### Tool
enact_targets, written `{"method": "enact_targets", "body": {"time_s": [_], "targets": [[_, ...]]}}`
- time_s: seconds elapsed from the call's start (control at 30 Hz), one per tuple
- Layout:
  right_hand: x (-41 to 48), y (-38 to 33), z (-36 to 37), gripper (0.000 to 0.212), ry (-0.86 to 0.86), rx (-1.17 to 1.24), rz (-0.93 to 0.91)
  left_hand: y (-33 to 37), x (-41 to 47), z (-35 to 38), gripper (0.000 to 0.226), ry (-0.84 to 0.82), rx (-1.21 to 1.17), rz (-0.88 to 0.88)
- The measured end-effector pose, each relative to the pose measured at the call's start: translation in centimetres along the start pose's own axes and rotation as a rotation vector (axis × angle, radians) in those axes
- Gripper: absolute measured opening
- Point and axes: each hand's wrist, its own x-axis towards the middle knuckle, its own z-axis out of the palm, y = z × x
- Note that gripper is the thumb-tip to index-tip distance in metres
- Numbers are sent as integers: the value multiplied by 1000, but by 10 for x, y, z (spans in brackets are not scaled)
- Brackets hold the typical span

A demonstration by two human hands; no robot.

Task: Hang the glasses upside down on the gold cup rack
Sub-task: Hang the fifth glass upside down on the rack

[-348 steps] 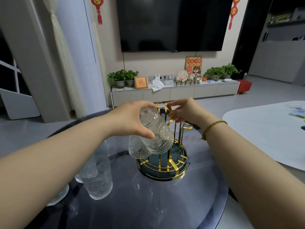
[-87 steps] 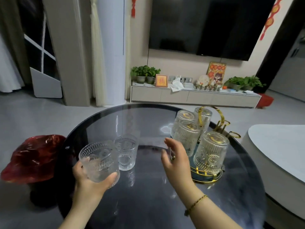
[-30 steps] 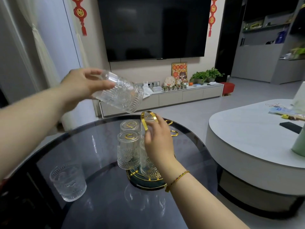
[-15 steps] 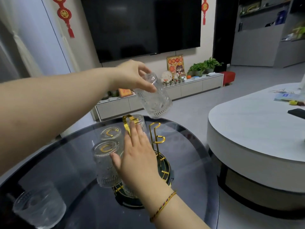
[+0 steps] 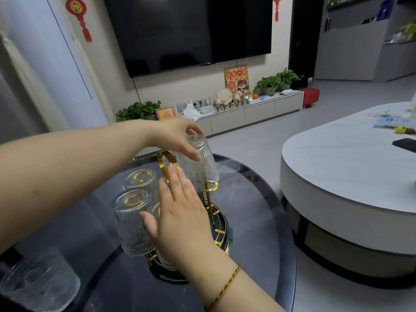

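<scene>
On the round dark glass bench [image 5: 258, 221] stands the gold cup rack [image 5: 211, 212], its dark round base ringed with gold wire and a looped gold handle at the top. The left hand [image 5: 173, 136] grips an upturned ribbed glass [image 5: 199, 163] by its base, fingers curled over the top and thumb down the near side. Half a second ago this glass was held higher, clear above the rack; now it has come down so that its open rim sits at the level of a bare gold hook [image 5: 211, 185] on the rack's right side (whether the rim already touches the hook cannot be told).

The right hand [image 5: 180, 212] is open and flat, fingers together and pointing away, holding nothing. It lies against the near side of the rack, its thumb touching a hung glass [image 5: 130, 224] on the left. Compared with the earlier frame it has stayed in much the same place.

A second hung glass [image 5: 140, 180] sits behind the first, both mouth down with gold hook ends showing through their bases; another is partly hidden under the right palm. One upright glass [image 5: 38, 287] waits at the bench's near left edge, well apart from the rack. A woven bracelet [image 5: 225, 287] circles the right wrist.
</scene>
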Motion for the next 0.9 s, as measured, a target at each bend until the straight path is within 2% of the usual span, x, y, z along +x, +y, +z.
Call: {"method": "enact_targets", "body": {"time_s": [0.33,0.6,0.9], "targets": [[-2,1,0,66,2,103,-3,-8,20,14,64,-192,-16,39],[-8,7,4,64,7,189,0,0,29,24,65,-309,94,67],[-11,11,5,63,33,213,-23,0,33,30,68,-344,93,52]]}}
